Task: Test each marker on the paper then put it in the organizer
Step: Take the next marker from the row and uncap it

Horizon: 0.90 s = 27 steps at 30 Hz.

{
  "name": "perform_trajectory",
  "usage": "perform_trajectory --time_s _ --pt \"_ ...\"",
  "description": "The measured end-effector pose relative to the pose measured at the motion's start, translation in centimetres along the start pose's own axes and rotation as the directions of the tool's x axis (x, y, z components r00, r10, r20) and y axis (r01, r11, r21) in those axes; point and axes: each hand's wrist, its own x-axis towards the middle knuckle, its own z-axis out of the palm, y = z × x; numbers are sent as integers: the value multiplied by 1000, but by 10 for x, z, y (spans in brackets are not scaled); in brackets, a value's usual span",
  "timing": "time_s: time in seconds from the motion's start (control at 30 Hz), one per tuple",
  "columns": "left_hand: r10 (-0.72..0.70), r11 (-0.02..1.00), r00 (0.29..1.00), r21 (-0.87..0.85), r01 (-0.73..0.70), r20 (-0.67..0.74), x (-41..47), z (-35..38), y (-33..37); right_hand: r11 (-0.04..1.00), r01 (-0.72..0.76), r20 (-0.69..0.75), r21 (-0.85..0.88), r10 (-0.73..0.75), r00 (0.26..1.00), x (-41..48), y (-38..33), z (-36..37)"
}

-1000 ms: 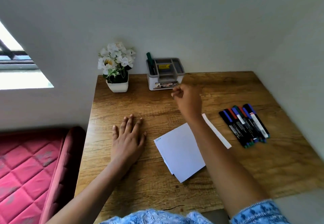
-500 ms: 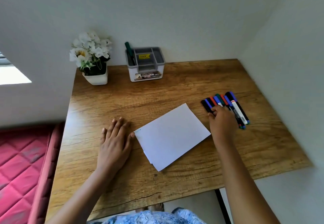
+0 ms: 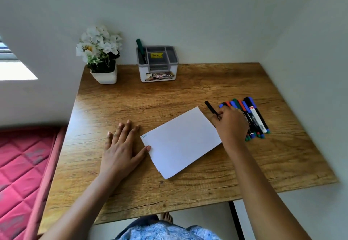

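Black marker (image 3: 211, 109), likely light, stiff and slick, is being pinched by its barrel in the right hand (image 3: 230, 122) at three o'clock on the desk (image 3: 131, 98), beside the paper (image 3: 180, 142); left hand (image 3: 120, 145) is lying flat, fingers straight.

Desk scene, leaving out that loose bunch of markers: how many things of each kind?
Flower pot: 1
Organizer: 1
Paper stack: 1
Markers: 2 (green marker in the organizer, black marker in the right hand)
Total: 5
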Motion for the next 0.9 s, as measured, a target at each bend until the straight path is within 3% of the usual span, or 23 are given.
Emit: perform_trajectory --time_s 0.07,0.13,0.2,0.27,0.33,0.4,0.47,0.6,0.73,0.9 --pt "-3 1000 1000 -16 3 -20 -7 1 3 976 92 -11 196 -92 996 -9 -17 -12" --pt "-37 993 998 -112 31 -54 -12 2 6 893 120 69 434 -166 984 -27 -39 -23" --pt "-164 901 985 -416 125 -58 -12 -4 11 798 24 232 602 -204 951 -46 -61 -26" --pt "-254 676 967 -717 170 -11 -7 -19 23 737 -76 363 671 -237 901 -59 -76 -21" --pt "-243 387 968 -910 148 54 -1 -35 43 630 -209 451 748 -252 856 -66 -88 -16" --pt "-196 159 972 -974 159 126 7 -48 56 484 -366 531 795 -265 805 -70 -98 -16" --pt "-163 36 975 -986 161 154 13 -54 62 413 -432 562 802 -272 781 -72 -106 -19" --pt "-176 -180 959 -965 193 224 20 -56 62 473 -362 514 803 -243 823 -76 -112 -21" --pt "-176 -274 945 -936 222 275 24 -56 58 589 -206 442 781 -290 849 -79 -112 -20" --pt "-214 -345 940 -921 182 266 30 -61 55 571 -164 425 804 -361 830 -74 -119 -26"
